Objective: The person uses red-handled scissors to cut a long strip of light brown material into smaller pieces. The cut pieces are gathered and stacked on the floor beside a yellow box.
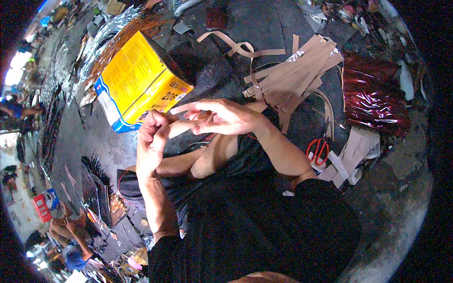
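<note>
A beige strip (180, 127) is stretched between my two hands above my bare crossed legs. My left hand (153, 140) has its fingers curled closed around one end of the strip. On the other side, my right hand (227, 116) pinches the strip between thumb and fingers. Just beyond my hands stands a large yellow, blue and white box (137, 78), tilted in view, its near corner close to my left fingers. To the right of it lies a fanned pile of similar beige strips (302, 70), with a loose curling strip (236, 46) at its far left.
Scissors with red-orange handles (317, 152) lie right of my right forearm, beside pale strips and scraps (354, 151). A shiny dark-red plastic-wrapped bundle (375, 94) rests at the far right. Scraps litter the grey floor. Another person (71, 231) sits at the lower left.
</note>
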